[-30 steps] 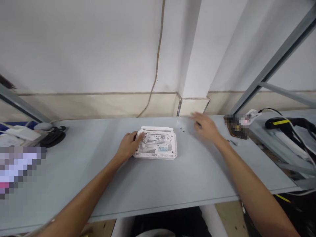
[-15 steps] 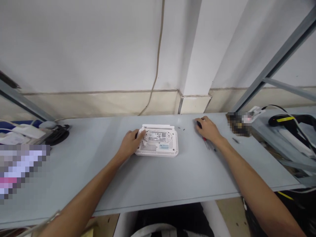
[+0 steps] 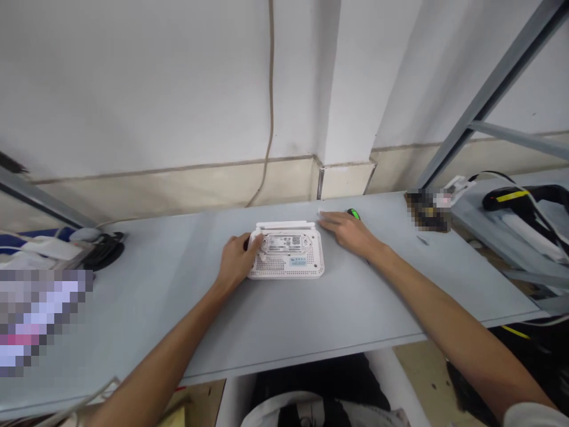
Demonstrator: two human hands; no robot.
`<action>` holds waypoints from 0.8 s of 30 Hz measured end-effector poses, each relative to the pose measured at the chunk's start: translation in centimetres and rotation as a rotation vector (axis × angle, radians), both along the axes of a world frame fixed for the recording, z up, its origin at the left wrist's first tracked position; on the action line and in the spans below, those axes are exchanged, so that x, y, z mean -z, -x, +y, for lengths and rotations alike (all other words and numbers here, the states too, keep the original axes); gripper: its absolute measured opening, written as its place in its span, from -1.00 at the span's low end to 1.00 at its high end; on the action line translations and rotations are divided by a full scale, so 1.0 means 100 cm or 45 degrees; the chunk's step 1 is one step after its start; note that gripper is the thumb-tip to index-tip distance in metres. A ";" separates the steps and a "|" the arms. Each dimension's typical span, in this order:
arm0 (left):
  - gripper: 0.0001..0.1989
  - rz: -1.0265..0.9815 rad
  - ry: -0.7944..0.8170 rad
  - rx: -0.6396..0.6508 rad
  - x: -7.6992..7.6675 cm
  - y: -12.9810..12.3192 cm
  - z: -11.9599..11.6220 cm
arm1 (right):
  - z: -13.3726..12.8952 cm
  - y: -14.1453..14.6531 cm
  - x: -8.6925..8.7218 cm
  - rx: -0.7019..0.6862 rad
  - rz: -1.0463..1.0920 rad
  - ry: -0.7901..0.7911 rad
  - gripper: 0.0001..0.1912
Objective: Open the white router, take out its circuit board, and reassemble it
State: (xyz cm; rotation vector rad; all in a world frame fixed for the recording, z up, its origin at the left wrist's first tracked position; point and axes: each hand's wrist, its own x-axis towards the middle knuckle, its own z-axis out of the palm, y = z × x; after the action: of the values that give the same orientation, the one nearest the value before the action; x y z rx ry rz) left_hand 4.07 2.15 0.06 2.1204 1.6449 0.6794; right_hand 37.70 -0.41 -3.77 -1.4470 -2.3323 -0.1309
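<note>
A white plastic router lies upside down on the grey table, its vented base and labels facing up. My left hand grips its left side, with the fingers over the base. My right hand lies flat on the table, fingertips next to the router's upper right corner. Just past that hand, a small green-and-black tool end shows. The hand hides the rest of the tool, so I cannot tell whether it touches it.
A black coiled cable and white items sit at the table's left end, beside a blurred object. A blurred item and a small dark piece lie at the right. A black-and-yellow handheld tool rests beyond.
My right hand has slid left, from the dark tool toward the router's upper right corner, and its fingers have opened out. The left hand stays on the router. The view has tilted slightly.
</note>
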 end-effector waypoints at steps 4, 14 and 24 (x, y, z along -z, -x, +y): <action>-0.50 -0.007 -0.005 0.000 0.000 0.001 -0.001 | 0.000 0.008 0.004 -0.049 -0.046 0.021 -0.49; -0.56 -0.055 0.074 -0.004 0.002 0.004 -0.002 | -0.010 0.020 -0.002 0.008 -0.106 -0.013 -0.52; -0.54 -0.177 0.094 -0.079 0.009 -0.002 -0.015 | -0.011 0.017 0.005 0.108 -0.121 -0.062 -0.64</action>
State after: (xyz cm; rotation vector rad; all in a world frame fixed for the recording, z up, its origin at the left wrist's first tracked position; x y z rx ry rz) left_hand 4.25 0.64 -0.88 1.9331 1.6404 0.7549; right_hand 36.03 -1.52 -4.26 -1.5474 -2.3251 -0.2841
